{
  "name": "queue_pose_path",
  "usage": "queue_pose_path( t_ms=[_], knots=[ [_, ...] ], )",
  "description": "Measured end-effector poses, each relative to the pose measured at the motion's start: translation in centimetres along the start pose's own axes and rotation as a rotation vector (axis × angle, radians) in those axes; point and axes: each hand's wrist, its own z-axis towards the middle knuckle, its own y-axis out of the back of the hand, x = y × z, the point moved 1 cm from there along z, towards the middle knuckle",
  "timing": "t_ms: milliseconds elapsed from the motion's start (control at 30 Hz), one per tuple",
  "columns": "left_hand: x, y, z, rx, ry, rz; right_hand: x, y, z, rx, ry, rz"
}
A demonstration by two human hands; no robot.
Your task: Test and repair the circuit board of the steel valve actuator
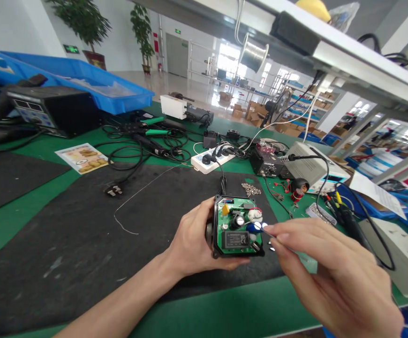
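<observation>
Pinching a thin metallic tool (269,233) between thumb and index finger, the right hand (334,267) holds its tip near the blue capacitor (253,228); whether they touch, I cannot tell. The left hand (192,234) is wrapped around the black housing (216,225), whose green circuit board (229,222) faces the person, above the dark mat (84,239). For good work, the housing should be steady and the tool's force light, so neighbouring components are not scratched. Behind lie small metal parts (251,189); farther, a white power strip (206,164).
</observation>
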Motion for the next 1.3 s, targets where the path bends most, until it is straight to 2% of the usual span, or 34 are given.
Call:
queue_pose_path(
  t_ms=[233, 633, 867, 1067, 1200, 1300],
  knots=[
    [0.0, 0.0, -0.2, 0.013, 0.016, 0.004, 0.3, -0.2, 0.2, -0.036, 0.015, 0.011],
    [0.1, 0.0, -0.1, -0.017, -0.047, 0.028, 0.3, -0.9, -0.3, -0.115, 0.002, 0.083],
    [0.2, -0.2, -0.2, -0.023, -0.071, 0.037, 0.3, -0.7, -0.6, -0.116, -0.043, 0.014],
    [0.4, -0.2, -0.3, -0.035, -0.093, 0.052, 0.2, -0.8, -0.7, -0.101, -0.071, 0.067],
    [0.4, -0.2, -0.4, -0.043, -0.116, 0.063, 0.0, -0.9, 0.0, -0.15, -0.226, 0.131],
    [0.3, -0.2, -0.3, -0.045, -0.132, 0.054, -0.6, -1.1, 1.7, -0.103, -0.417, 0.185]
  ],
)
